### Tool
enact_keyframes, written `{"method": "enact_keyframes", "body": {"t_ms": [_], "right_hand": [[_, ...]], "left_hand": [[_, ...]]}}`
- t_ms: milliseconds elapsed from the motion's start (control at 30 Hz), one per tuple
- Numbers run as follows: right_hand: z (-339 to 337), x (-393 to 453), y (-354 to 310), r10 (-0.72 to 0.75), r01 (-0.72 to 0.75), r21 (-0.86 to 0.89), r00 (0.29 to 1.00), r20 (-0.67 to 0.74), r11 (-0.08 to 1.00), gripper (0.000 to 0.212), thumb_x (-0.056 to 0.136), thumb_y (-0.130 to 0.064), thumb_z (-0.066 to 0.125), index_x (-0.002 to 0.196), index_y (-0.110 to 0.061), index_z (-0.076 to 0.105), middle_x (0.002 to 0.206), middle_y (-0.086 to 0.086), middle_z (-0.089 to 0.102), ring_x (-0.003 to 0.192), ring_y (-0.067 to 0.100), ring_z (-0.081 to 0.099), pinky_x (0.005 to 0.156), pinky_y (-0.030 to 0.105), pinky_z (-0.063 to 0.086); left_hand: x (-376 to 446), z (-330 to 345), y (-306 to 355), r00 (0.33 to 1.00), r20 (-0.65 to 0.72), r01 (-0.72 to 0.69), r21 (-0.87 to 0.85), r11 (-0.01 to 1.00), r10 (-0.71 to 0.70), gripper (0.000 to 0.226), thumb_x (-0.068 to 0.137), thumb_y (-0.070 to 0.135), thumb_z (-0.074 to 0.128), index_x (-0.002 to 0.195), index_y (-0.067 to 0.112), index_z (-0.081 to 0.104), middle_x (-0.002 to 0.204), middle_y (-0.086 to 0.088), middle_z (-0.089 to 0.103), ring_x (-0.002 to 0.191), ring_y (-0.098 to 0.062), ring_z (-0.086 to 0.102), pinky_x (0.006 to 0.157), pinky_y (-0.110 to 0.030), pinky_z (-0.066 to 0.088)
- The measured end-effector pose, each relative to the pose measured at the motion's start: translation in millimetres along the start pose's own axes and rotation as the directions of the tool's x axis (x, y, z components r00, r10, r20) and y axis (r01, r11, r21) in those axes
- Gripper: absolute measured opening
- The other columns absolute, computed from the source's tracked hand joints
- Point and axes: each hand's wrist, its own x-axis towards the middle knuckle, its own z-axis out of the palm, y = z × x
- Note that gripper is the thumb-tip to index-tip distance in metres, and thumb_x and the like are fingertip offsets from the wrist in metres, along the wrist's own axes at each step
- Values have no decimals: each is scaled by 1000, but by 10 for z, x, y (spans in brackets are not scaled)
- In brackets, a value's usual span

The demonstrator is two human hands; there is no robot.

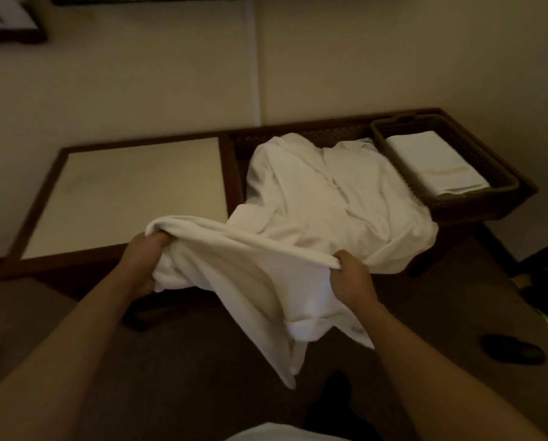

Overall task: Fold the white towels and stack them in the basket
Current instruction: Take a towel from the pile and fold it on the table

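A long, low counter [30,237] with a dark wooden frame stood against a pale wall [139,90], its left part a light flat panel and its right part a dark woven surface. Over that woven part lay a heap of white towels [330,198], rumpled and unfolded, spilling over the front edge of the counter. One towel [250,281] from the near side of the heap was lifted in front of the counter, stretched between the two hands along its upper edge, with the rest hanging in loose folds toward the brown floor [170,361]. At the far right end of the counter sat a dark woven basket [476,202], just beside the heap, and inside it a folded towel [435,163] lay flat. The left hand [142,259] was closed round a bunched end of the lifted towel, fingers curled into the cloth. The right hand [350,275] gripped the other end of that edge, thumb on top and fingers wrapped under. A small dark object [514,348], too blurred to identify, lay on the floor at the right.
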Motion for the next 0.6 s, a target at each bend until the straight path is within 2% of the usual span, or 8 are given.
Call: {"method": "enact_keyframes", "body": {"t_ms": [133,233,333,367,433,500,567,600], "right_hand": [[762,-359,-386,126,-130,37,988,90,991,13,98,-8,52,87,-13,57,90,6,61,92,30,60,78,31,41],[1101,-634,-759,151,-167,117,980,132,979,31,107,-22,43,84,-6,57,85,12,58,87,31,58,76,32,40],[1320,-983,-1264,70,-129,250,970,233,960,44,106,-34,45,77,-2,56,74,16,54,71,24,53,72,36,41],[1331,-1065,-1393,19,-95,256,959,282,962,42,104,-38,51,83,-2,59,78,16,56,73,23,55,70,35,43],[1395,-1294,-1729,-157,61,226,884,440,972,38,94,-44,66,120,-16,62,109,-2,63,97,14,60,78,27,49],[1425,-1470,-2028,-326,219,246,722,610,944,79,86,-45,77,152,-35,35,128,-22,48,114,3,52,90,22,48],[1481,-1592,-2258,-427,375,232,608,670,897,91,83,-43,80,156,-39,26,131,-23,50,114,2,53,93,23,48],[1502,-1590,-2318,-465,445,214,590,660,869,75,86,-39,78,150,-35,39,129,-16,57,110,6,58,92,27,49]], "left_hand": [[-74,-1143,-466,980,-195,48,18,999,-44,36,100,30,57,129,10,57,122,-18,61,110,-41,61,79,-44,49],[-129,-1686,-783,964,-248,-10,320,947,94,34,103,29,48,128,7,57,123,-16,62,107,-37,61,76,-41,50],[-288,-1961,-1026,946,-222,-87,530,843,237,34,97,34,60,123,14,51,109,-7,57,95,-28,58,71,-36,47],[-332,-1925,-1048,940,-189,-133,563,815,284,35,95,33,63,122,14,51,105,-5,56,94,-28,59,67,-34,47],[-478,-1905,-1010,934,27,-295,625,723,357,29,94,32,64,114,12,59,99,-2,62,90,-25,63,63,-34,49],[-628,-1783,-936,869,364,-491,543,682,336,23,89,32,69,108,20,68,97,4,68,90,-14,66,75,-38,55],[-747,-1671,-857,784,543,-568,431,701,301,24,85,24,75,109,26,71,99,11,71,93,-5,66,82,-31,55],[-748,-1644,-827,759,560,-602,408,687,332,26,85,18,76,109,26,72,101,12,70,95,-3,65,82,-28,54]]}}
